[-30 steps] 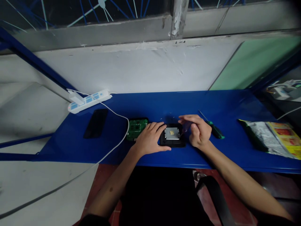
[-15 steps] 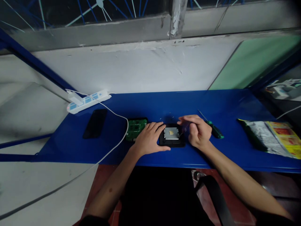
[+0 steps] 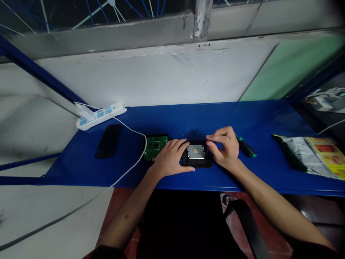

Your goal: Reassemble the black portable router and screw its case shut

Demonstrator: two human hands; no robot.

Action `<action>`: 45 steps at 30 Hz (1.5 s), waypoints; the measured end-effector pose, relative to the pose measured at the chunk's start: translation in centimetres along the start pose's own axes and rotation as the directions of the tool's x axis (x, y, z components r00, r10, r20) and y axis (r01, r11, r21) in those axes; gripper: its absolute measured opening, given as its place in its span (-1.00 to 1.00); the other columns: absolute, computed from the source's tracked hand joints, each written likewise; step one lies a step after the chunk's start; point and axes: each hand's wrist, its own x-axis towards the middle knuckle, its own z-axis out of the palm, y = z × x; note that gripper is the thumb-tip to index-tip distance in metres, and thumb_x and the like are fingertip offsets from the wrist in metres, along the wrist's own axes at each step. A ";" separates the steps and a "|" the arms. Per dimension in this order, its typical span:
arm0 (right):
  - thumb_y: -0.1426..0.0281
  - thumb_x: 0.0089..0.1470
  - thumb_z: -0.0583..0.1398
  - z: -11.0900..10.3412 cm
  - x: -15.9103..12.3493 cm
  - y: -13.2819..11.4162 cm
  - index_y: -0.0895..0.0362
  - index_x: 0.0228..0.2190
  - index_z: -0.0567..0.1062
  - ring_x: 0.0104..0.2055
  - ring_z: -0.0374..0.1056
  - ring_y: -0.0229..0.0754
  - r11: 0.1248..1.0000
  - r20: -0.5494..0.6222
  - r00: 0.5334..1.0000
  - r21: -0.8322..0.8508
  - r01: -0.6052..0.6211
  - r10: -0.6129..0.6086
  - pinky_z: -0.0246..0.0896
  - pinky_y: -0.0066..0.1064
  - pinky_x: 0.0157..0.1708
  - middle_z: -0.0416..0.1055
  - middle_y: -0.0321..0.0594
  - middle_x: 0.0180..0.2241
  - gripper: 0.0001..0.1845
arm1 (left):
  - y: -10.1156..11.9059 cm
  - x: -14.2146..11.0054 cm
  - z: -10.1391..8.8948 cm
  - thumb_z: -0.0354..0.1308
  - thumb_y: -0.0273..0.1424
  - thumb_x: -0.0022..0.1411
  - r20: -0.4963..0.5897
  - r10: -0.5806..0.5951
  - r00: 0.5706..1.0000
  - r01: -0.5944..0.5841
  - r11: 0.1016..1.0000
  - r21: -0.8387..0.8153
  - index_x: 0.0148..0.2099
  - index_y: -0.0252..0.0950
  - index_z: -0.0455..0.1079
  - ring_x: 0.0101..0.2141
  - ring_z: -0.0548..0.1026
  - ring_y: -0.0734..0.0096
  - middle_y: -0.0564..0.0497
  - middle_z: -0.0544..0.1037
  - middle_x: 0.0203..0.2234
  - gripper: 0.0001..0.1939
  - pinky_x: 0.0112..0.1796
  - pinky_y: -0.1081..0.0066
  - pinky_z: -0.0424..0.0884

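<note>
A black rectangular casing [image 3: 198,165] lies on the blue table, with a silver metal plate [image 3: 199,155] in it and a small beige square [image 3: 196,151] on the plate. My left hand [image 3: 171,158] clasps the casing's left end, fingers at the far edge and thumb along the near edge. At the right end, my right hand [image 3: 225,147] is closed in a pinch around a thin tool whose tip is at the plate's right edge; most of it is hidden by the fingers. Left of the casing, a green circuit board [image 3: 155,145] sits partly behind my left hand.
A green-handled screwdriver [image 3: 246,147] lies right of my right hand. A white cable [image 3: 132,166] runs from the power strip [image 3: 105,114] past the circuit board. A black phone [image 3: 108,141] is at left, a foil packet [image 3: 304,154] at right. Tiny pieces [image 3: 197,133] lie beyond the casing.
My right hand's fingers have turned and shifted slightly left, its back now raised and its thumb stretched toward the casing. My left hand and the casing stay in place.
</note>
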 end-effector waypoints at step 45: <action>0.48 0.31 0.06 0.2 -0.8 0.0 0.02 0.04 0.45 -0.26 0.53 -0.13 0.982 -0.002 0.993 0.145 -0.117 0.119 0.46 -0.23 -0.33 0.59 -0.14 -0.18 -0.66 | 0.0 0.0 -0.1 0.27 0.23 0.11 0.005 -0.002 1.000 0.002 1.000 -0.018 0.36 -0.27 0.18 0.24 0.31 -0.12 -0.22 0.32 0.29 -0.03 0.22 -0.04 0.25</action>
